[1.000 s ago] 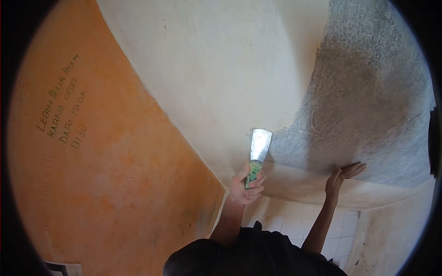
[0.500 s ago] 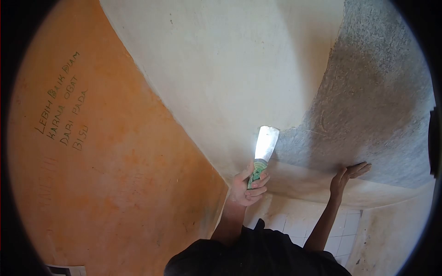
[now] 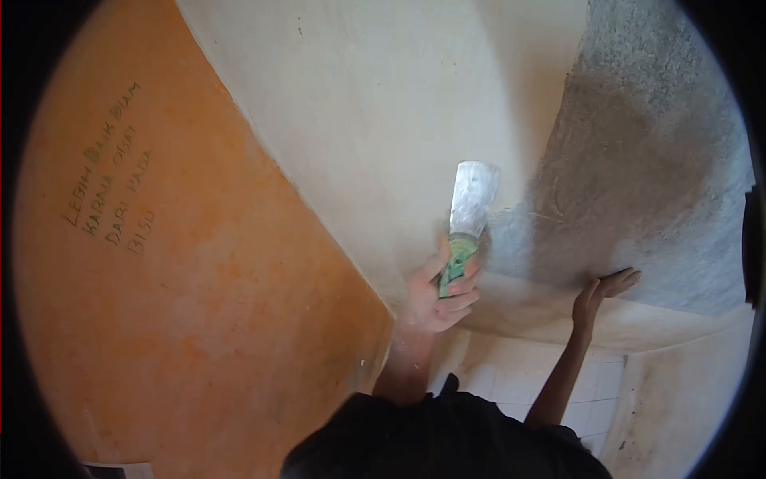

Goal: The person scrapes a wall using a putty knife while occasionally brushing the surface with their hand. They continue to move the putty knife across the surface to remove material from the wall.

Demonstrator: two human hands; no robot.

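My left hand (image 3: pixel 439 291) is wrapped round the green handle of a putty knife (image 3: pixel 474 195), thumb along one side and fingers curled over the other. Its broad metal blade points up the wall and overlaps the pale painted surface (image 3: pixel 383 104), just left of the rough grey bare patch (image 3: pixel 638 152). My right hand (image 3: pixel 606 289) lies with fingers stretched out against the lower part of that grey patch. A ragged paint edge runs between the pale and grey areas.
An orange wall (image 3: pixel 239 319) with handwritten lettering (image 3: pixel 108 172) meets the pale surface at a slanting corner on the left. White tiles (image 3: pixel 586 391) show low down behind my arms. A printed sheet (image 3: pixel 120 470) sits at the lower left, and a dark object (image 3: pixel 752 247) at the right edge.
My left hand has moved up and slightly right with the putty knife, and the bright glare on its blade has faded. My right hand stays at the grey patch.
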